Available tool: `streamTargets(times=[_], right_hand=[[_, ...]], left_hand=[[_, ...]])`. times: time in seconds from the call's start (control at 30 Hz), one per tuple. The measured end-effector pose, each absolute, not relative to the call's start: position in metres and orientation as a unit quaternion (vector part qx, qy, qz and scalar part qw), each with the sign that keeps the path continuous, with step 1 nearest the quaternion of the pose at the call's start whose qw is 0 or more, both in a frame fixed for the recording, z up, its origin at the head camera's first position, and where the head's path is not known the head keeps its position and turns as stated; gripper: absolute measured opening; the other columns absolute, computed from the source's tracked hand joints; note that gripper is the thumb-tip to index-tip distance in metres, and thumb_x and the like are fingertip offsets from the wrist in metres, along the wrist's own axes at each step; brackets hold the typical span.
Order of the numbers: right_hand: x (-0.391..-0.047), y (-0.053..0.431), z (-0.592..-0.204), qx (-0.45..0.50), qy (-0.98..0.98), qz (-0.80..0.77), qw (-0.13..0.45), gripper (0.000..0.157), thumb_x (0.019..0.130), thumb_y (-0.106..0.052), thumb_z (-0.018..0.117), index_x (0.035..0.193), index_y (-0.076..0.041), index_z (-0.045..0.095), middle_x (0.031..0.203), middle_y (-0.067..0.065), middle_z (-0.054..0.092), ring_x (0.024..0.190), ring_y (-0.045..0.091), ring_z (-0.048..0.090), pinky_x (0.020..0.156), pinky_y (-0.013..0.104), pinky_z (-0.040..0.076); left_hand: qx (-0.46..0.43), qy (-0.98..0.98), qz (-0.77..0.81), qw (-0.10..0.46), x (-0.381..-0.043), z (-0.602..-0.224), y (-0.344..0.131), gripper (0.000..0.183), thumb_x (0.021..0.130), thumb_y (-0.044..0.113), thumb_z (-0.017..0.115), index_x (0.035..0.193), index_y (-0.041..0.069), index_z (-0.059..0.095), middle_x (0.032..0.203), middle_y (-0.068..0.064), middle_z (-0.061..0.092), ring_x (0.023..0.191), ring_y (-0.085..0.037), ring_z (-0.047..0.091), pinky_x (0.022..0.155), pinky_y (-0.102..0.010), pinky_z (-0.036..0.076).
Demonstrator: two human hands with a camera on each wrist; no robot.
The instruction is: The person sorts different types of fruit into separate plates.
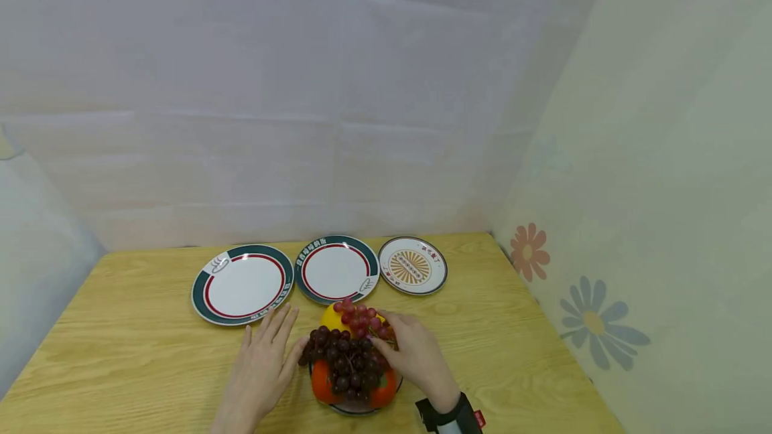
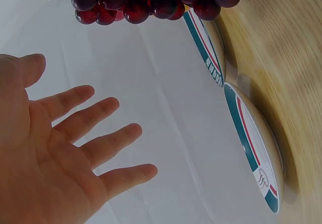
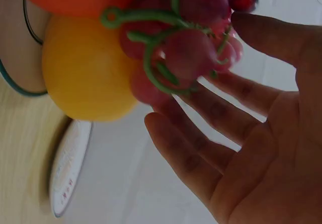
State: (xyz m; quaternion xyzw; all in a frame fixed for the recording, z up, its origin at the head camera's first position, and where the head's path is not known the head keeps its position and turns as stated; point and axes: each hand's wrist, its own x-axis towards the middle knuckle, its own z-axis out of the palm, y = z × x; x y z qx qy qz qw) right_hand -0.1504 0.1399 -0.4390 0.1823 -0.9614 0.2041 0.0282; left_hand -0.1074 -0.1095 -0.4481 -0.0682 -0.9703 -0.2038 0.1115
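Note:
A plate [image 1: 356,412] near the table's front edge bears a pile of fruit. Dark purple grapes [image 1: 352,367] lie over two orange-red fruits [image 1: 324,384], and a bunch of pink-red grapes [image 1: 360,319] rests behind them against a yellow fruit [image 3: 85,68]. My right hand [image 1: 416,350] reaches in from the right, its thumb and fingers spread on either side of the pink-red bunch, fingertips right at the berries. Green stems [image 3: 156,48] show between them. Left of the pile, my left hand [image 1: 262,360] has its fingers spread, thumb tip close to the dark grapes, holding nothing.
Three plates stand in a row behind the fruit: a green-rimmed plate [image 1: 244,285] at left, another green-rimmed plate [image 1: 336,270] in the middle, and a smaller patterned plate [image 1: 438,273] at right. Pale cloth [image 1: 344,173] hangs behind the wooden table [image 1: 133,340].

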Motion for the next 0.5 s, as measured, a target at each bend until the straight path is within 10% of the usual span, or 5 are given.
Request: streamTargets(times=[0.5], right_hand=[[-0.1547,0.1392,-0.4449,0.184,-0.937,0.294,0.038,0.024,0.081,-0.019,0.071,0.099,-0.005,0.063,0.095,0.007,0.061,0.083,0.014,0.059,0.065,0.022,0.053]], left_hand=[[-0.072,-0.968,-0.208,0.121,-0.1063,-0.4478,-0.1071,0.047,0.094,0.035,0.05,0.133,0.01,0.049,0.14,-0.011,0.046,0.13,-0.034,0.037,0.098,-0.068,0.032]])
